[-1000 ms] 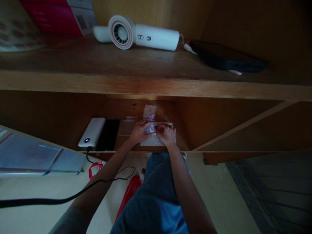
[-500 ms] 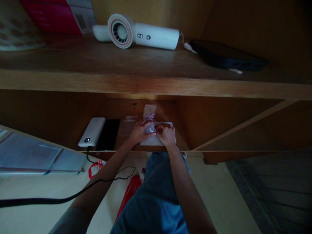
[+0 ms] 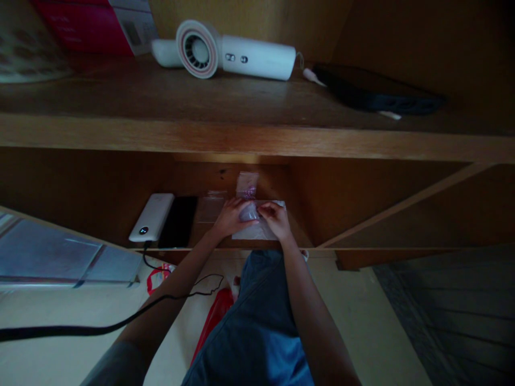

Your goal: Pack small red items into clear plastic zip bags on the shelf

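"What occupies the centre of the frame?"

"A clear plastic sheet [image 3: 255, 232], lying on the lower shelf [image 3: 200, 229] beneath a person's two bare hands. The step appears to be close fingertip work on the plastic."

"And the grip?"

"The left hand [image 3: 230, 217] parts thumb and fingers around a shiny patch of the plastic; whether it grasps any, I cannot tell. The right hand [image 3: 277, 219] bunches its fingertips just beside that patch; anything between them is too small to make out."

"What does the next move call for?"

"A steady left hand and a light, exact right, in my judgement, since thin film may slip or crease."

"How do the arms stand?"

"Forearms slant up from the bottom of the frame and converge at centre, backs of the hands showing, the fingertips near one another but apart."

"What surrounds them?"

"Just above the left fingers, a small bag of purple pieces [image 3: 247, 185]; to the left, a flat clear bag [image 3: 211, 209], then a black flat device [image 3: 178, 222] beside a white power bank [image 3: 153, 215]. Across the top of the frame, a white handheld fan [image 3: 261, 58] rests on the upper shelf [image 3: 181, 102]."
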`<state>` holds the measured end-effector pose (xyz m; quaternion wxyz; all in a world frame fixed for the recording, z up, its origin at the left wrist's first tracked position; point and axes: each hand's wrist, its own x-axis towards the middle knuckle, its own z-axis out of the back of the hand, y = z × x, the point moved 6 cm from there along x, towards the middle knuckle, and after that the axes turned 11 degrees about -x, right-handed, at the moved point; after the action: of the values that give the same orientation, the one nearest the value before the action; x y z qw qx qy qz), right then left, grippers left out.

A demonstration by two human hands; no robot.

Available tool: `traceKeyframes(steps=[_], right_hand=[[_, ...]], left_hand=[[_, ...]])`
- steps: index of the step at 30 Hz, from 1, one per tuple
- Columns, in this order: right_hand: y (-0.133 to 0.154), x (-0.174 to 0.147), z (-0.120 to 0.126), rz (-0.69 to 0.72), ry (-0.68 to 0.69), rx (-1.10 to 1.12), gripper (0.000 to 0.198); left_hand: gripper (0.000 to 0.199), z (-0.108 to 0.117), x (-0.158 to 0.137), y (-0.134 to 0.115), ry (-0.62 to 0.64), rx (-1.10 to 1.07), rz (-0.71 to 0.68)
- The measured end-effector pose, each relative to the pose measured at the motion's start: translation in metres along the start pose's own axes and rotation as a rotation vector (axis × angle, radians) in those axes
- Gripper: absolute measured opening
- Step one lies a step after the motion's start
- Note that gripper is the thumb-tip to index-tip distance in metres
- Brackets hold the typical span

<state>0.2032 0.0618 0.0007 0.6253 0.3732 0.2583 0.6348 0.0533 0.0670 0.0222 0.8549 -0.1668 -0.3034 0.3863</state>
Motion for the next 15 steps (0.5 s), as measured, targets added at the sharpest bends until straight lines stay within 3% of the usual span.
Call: traceKeyframes(steps=[6,10,15], right_hand=[[0.004,-0.002,0.007,-0.009,-0.017,-0.058,0.021],[0.003,-0.007,0.021,-0.13,-0.074,-0.309,0.019],[0.01,-0.011,0.021,-0.174,-0.03,-0.578,0.018]], left_hand=[[0.06,0.0,0.0,0.001,0.005,-0.008,0.009],[0.06,0.001,0.0,0.0,0.0,-0.01,0.027],[0.059,0.001,0.0,0.0,0.003,-0.027,0.042]])
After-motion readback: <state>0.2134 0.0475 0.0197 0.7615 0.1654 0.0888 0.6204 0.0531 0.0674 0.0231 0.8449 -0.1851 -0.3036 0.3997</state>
